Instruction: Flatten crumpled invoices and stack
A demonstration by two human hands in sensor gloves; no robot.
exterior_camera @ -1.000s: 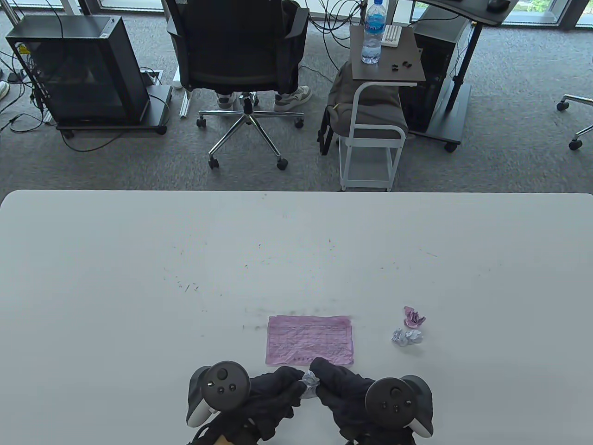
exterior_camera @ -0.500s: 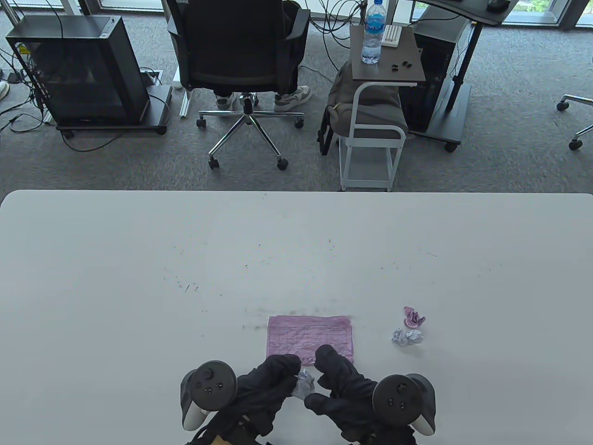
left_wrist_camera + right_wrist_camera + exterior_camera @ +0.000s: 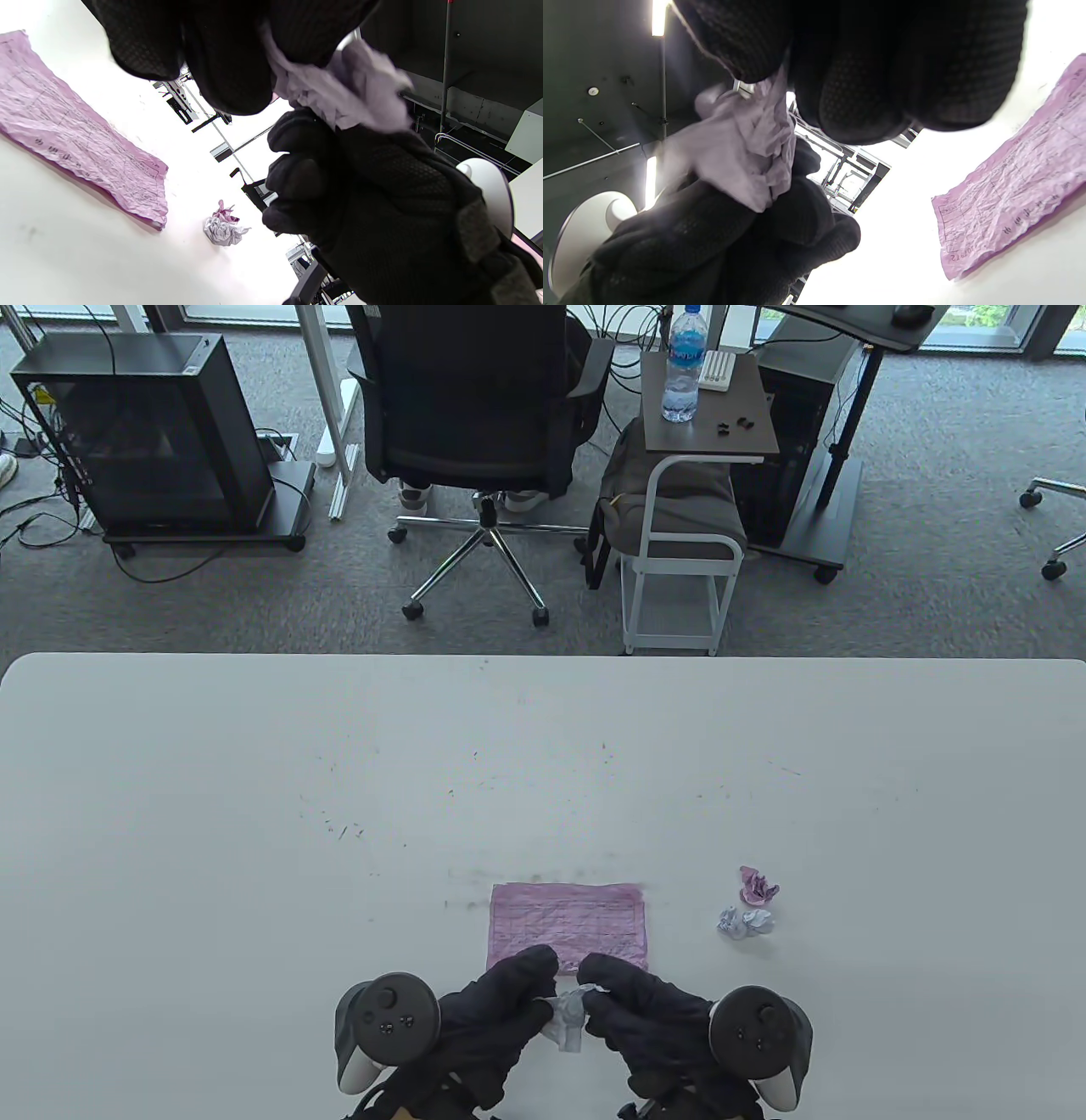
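White table [image 3: 254,780]: one flat pink invoice [image 3: 567,923], three crumpled invoices [image 3: 568,1021].

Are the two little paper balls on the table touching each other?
Touching. In the left wrist view, the pink ball rests right against the white ball.

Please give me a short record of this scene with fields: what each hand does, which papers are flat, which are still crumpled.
left hand: pinches white invoice
right hand: pinches same invoice
flat: pink invoice, on table
crumpled: pink ball, white ball, right of the flat one
stack: one sheet only
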